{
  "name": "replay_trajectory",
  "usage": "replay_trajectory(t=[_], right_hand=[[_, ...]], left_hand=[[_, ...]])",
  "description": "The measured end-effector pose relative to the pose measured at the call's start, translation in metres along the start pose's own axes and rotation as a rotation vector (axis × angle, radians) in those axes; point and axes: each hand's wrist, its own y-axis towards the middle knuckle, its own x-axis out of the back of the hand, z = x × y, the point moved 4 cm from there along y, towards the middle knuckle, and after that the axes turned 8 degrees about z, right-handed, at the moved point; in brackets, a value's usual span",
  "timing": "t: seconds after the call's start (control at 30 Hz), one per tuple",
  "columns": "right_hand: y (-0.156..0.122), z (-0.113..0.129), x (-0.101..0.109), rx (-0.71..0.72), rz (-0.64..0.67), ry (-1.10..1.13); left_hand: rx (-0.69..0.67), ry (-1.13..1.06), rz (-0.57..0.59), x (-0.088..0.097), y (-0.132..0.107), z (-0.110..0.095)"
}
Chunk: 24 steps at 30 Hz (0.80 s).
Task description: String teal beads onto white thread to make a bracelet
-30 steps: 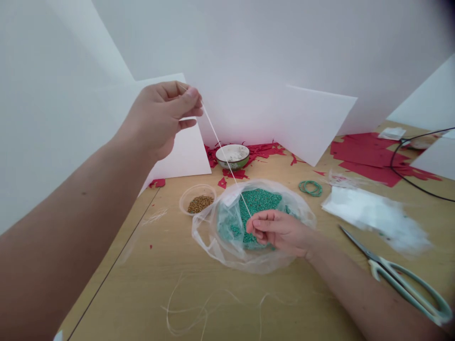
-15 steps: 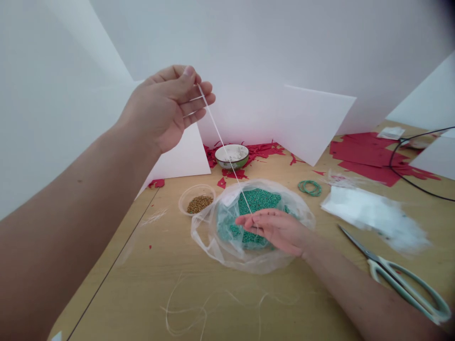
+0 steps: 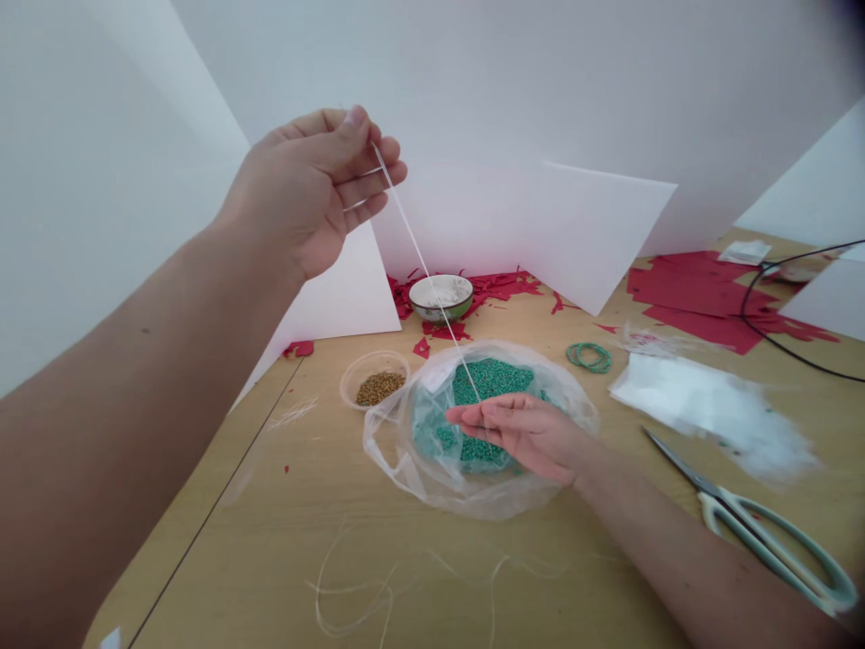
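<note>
My left hand (image 3: 317, 185) is raised high at the left, thumb pressed to the fingers, pinching a thin white thread (image 3: 423, 266) that also loops across its fingers. The thread runs taut, down and to the right, to my right hand (image 3: 520, 431). That hand lies with fingers stretched out flat over a clear plastic bag (image 3: 405, 451) full of small green beads (image 3: 490, 379). The thread crosses the fingers of my right hand; I cannot see them pinching it.
On the wooden table are a small clear cup of brown beads (image 3: 378, 386), a green-rimmed bowl (image 3: 442, 297), green rubber bands (image 3: 590, 357), scissors (image 3: 757, 532), crumpled clear plastic (image 3: 709, 410), red paper scraps (image 3: 703, 302), loose thread (image 3: 365, 590) near me and a black cable (image 3: 777, 338). White boards stand behind.
My left hand has lifted the thread higher and loosened from a tight pinch. My right hand has gone from pinched fingers to fingers stretched flat over the beads.
</note>
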Motion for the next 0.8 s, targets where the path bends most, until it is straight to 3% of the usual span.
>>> replay_trajectory(t=[0.63,0.73,0.8], right_hand=[[0.0,-0.006,0.0,0.023,0.031,0.114],[0.001,-0.006,-0.002,0.015,0.036,0.062],[0.002,-0.005,0.0,0.022,-0.005,-0.104]], left_hand=[[-0.024,0.005,0.017,0.002,0.012,-0.006],[0.007,-0.089,0.006,-0.001,0.014,-0.008],[0.052,-0.193,-0.012,-0.006,0.013,-0.01]])
